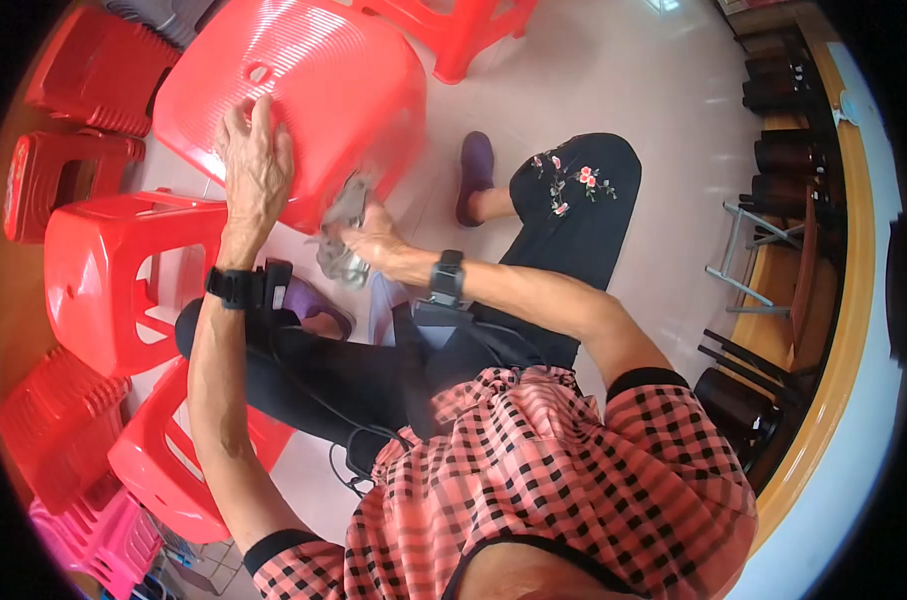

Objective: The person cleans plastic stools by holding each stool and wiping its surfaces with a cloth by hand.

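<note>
A red plastic stool [344, 95] with a ridged seat and a small hole in its middle stands tilted in front of me. My left hand [257, 165] lies on the seat with its fingers apart, fingertips close to the hole. In my right hand [379, 245] is a crumpled grey cloth [344, 262], bunched against the stool's near side. The cloth's upper part is blurred. Some of the right fingers are hidden behind the cloth.
More red stools surround me on the left, one single stool [99, 285] close to my left arm and a stack [59, 430] below it. Pink stools [104, 540] stand at bottom left. Dark chairs [789, 150] and a folding chair [774, 260] line the right wall.
</note>
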The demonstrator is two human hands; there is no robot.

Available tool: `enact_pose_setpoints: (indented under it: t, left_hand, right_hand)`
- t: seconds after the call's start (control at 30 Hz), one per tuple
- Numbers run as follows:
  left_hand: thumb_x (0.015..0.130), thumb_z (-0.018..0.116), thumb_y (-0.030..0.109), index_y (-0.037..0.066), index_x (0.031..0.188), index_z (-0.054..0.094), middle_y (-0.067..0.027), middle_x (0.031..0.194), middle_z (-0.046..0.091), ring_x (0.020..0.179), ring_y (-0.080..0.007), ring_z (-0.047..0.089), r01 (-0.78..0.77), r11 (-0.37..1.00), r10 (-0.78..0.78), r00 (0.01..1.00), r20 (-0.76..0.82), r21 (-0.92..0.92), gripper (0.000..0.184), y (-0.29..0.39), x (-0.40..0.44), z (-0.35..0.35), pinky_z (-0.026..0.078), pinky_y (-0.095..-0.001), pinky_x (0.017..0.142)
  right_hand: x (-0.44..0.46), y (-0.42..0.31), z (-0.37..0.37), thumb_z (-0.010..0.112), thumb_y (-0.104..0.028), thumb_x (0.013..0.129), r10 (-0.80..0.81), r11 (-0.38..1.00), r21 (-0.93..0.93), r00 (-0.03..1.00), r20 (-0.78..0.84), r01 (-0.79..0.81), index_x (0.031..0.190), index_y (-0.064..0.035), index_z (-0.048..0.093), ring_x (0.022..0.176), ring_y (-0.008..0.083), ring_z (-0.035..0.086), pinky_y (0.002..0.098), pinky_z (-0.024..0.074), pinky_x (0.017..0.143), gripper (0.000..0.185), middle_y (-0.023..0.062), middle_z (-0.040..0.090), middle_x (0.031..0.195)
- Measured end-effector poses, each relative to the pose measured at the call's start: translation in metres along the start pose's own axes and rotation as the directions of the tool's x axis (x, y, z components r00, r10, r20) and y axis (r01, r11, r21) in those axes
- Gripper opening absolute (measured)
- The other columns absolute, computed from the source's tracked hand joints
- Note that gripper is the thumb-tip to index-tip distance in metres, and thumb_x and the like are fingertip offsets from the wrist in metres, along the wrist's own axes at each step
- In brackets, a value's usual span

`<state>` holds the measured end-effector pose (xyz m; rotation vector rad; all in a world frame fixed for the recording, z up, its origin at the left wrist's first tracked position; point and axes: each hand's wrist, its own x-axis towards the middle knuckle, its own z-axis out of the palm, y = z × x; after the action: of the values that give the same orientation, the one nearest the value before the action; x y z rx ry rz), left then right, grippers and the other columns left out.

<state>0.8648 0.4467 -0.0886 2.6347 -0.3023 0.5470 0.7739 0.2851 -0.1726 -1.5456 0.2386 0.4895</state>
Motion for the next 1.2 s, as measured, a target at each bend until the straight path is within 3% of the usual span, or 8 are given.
enact_pose_setpoints:
  t: [0.23,0.37,0.57,0.73,0.83,1.0,1.1,1.2]
  left_hand:
    - [0.083,0.055,0.01,0.002,0.128,0.05,-0.0243,0.124,0.047,0.115,-0.0407,0.044,0.04,0.998,-0.042,0.999,0.033,0.055,0.046,0.04,0.009,-0.018,0.035,-0.0507,0.1]
    - [0.083,0.054,0.009,0.003,0.128,0.051,-0.0234,0.124,0.047,0.117,-0.0397,0.043,0.061,0.996,-0.066,0.995,0.076,0.067,0.045,0.031,0.01,-0.026,0.034,-0.0501,0.102]
    - [0.085,0.054,0.01,0.003,0.129,0.05,-0.0228,0.124,0.047,0.117,-0.0393,0.044,0.08,0.994,-0.087,0.992,0.094,0.074,0.045,0.03,0.013,-0.033,0.034,-0.0492,0.102]
    - [0.089,0.052,0.014,0.004,0.131,0.05,-0.0205,0.126,0.048,0.119,-0.0377,0.044,0.089,0.993,-0.096,0.991,0.094,0.072,0.043,0.024,0.009,-0.031,0.032,-0.0479,0.103]
    - [0.088,0.052,0.013,0.004,0.131,0.05,-0.0205,0.125,0.048,0.119,-0.038,0.043,0.079,0.994,-0.085,0.992,0.088,0.07,0.044,0.024,0.005,-0.032,0.032,-0.0481,0.104]
    - [0.085,0.052,0.01,0.003,0.13,0.049,-0.0207,0.126,0.048,0.119,-0.0383,0.043,0.081,0.995,-0.084,0.995,0.058,0.064,0.045,0.017,0.002,-0.027,0.032,-0.0486,0.104]
    - [0.083,0.053,0.009,0.003,0.129,0.05,-0.0227,0.126,0.047,0.119,-0.0392,0.044,0.098,0.994,-0.101,0.993,0.058,0.057,0.046,0.02,0.003,-0.028,0.033,-0.0491,0.104]
    - [0.082,0.055,0.009,0.0,0.126,0.051,-0.0235,0.125,0.047,0.117,-0.0403,0.043,0.09,0.995,-0.091,0.996,0.025,0.03,0.046,0.023,0.003,-0.026,0.035,-0.0501,0.101]
  right_hand:
    - [0.044,0.093,-0.04,0.077,-0.007,0.065,0.173,0.985,-0.045,0.972,0.156,-0.168,0.145,-0.007,0.024,0.12,0.0224,0.051,0.0343,0.0425,0.1,0.096,0.0112,0.052,0.129]
    - [0.066,0.098,-0.067,0.07,-0.008,0.075,0.115,0.971,0.191,0.982,0.147,-0.142,0.121,-0.0101,0.058,0.101,0.0194,0.063,0.033,0.0514,0.087,0.047,0.0064,0.066,0.109]
    - [0.141,0.044,-0.163,0.06,-0.027,0.086,0.402,0.815,0.523,0.893,-0.203,-0.248,0.091,0.0007,0.063,0.076,0.0257,0.067,0.0369,0.0545,0.07,0.028,0.0126,0.069,0.087]
    - [0.157,-0.03,-0.165,0.059,-0.033,0.086,-0.022,0.989,-0.144,0.96,-0.279,-0.019,0.092,0.0008,0.063,0.078,0.0279,0.066,0.0386,0.0516,0.069,0.034,0.0142,0.068,0.087]
    - [0.096,-0.137,-0.141,0.061,-0.032,0.082,-0.155,0.985,0.057,0.979,-0.133,0.164,0.099,-0.0007,0.064,0.087,0.0292,0.065,0.0402,0.0508,0.077,0.036,0.0174,0.067,0.096]
    - [0.107,-0.189,-0.11,0.064,-0.037,0.075,-0.676,0.604,-0.509,0.732,0.08,0.613,0.105,-0.0066,0.067,0.101,0.034,0.061,0.0456,0.0501,0.086,0.043,0.0182,0.061,0.115]
    - [0.156,-0.184,-0.096,0.063,-0.039,0.074,-0.702,0.098,-0.759,0.586,0.406,0.643,0.107,-0.0082,0.067,0.106,0.0372,0.059,0.0496,0.0487,0.089,0.045,0.0182,0.06,0.116]
    - [0.138,-0.23,-0.085,0.061,-0.034,0.077,-0.527,0.256,-0.825,0.788,0.318,0.504,0.105,-0.0059,0.065,0.104,0.0389,0.06,0.0495,0.0497,0.086,0.04,0.0211,0.06,0.112]
